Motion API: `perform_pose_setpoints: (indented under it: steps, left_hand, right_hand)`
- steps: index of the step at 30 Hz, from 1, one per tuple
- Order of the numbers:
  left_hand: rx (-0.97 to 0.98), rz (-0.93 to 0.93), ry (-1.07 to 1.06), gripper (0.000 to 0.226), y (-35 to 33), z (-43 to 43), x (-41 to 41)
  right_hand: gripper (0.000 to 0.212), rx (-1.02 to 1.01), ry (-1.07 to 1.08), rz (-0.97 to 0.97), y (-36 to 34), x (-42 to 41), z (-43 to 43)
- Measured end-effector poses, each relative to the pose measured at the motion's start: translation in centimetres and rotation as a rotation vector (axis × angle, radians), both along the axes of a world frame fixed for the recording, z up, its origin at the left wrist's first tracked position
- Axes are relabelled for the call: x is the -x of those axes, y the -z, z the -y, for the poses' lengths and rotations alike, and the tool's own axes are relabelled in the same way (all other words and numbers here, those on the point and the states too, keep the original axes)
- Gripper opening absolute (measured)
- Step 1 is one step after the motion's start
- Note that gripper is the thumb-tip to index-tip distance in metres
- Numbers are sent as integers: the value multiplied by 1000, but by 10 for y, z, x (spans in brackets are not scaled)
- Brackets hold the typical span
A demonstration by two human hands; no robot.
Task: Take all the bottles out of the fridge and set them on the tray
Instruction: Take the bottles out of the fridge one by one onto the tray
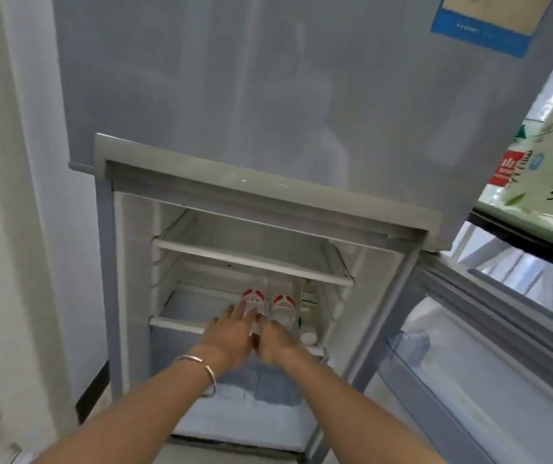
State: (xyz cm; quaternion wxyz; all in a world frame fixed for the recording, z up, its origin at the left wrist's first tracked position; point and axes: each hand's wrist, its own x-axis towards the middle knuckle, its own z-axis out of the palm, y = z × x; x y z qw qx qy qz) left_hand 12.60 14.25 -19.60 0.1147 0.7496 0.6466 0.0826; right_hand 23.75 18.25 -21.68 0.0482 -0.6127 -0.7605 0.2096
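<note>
Pale grey fridge [268, 95], clear bottles [283, 311] with red-and-white labels, silver bangle [201, 366], blue-edged sticker [482, 25]

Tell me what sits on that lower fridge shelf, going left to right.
Bare shelf → left hand → red-labelled bottle → second red-labelled bottle → a third bottle with a white cap, by the right wall.

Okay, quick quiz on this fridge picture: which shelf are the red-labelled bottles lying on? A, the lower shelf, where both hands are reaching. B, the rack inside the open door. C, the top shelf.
A: the two red-labelled bottles lie on the lower shelf, with the left hand and right hand reaching in at them; the top shelf holds no bottles.
</note>
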Motion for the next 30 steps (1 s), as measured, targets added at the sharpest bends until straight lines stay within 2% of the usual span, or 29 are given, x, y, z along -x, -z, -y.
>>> perform_pose_setpoints:
  steps: [7,13,15,18,21,24,27,30]
  left_hand:
    - [87,-12,-100,62,41,-26,14]
    - [83,-7,-128,67,43,-23,28]
    - [47,32,-114,70,35,-20,27]
    - [-5,130,-91,74,17,-11,19]
    - [-56,309,-94,75,-5,4,9]
    - [-118,503,-69,83,-36,24,2]
    - [-185,624,-24,63,-75,45,-2]
    - [-271,593,33,51,-108,62,-8]
  right_hand:
    - [59,62,-77,60,41,20,-33]
    - [33,-191,64,-103,44,18,-17]
    - [31,-325,103,-108,24,17,-5]
    - [35,-518,101,-7,-14,15,11]
    - [27,-544,73,-3,-49,14,36]
    - [33,-561,11,25,-83,13,64]
    - [39,-594,40,23,-125,3,96]
    - [44,-587,68,-44,-162,-13,126]
